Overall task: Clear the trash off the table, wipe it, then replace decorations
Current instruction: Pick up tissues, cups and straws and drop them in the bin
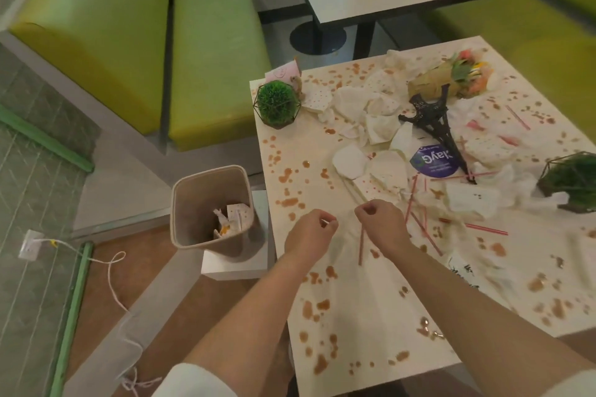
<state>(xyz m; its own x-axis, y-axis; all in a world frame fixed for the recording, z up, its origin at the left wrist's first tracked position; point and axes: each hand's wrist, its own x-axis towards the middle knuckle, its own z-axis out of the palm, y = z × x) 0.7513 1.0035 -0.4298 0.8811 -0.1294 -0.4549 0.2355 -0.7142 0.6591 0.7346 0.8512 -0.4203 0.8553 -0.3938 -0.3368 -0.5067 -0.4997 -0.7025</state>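
left hand (309, 229) pinching something small, white | right hand (375, 219) pinching thin red straw (361, 246) | risk: you are dragging it through brown spills (317, 277), smearing

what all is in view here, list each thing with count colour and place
square white table: one, brown-spattered, right of centre
crumpled white paper napkins: many, table middle
thin red straws: several, scattered near the hands
black tower model: one, lying among napkins
round green plants in wire frames: two, table's far-left corner and right edge
wrapped flower bouquet: one, brown paper, far side
beige trash bin: one, left of table, paper inside
green bench seats: two, upper left
left hand: curled, over table
right hand: curled, over table
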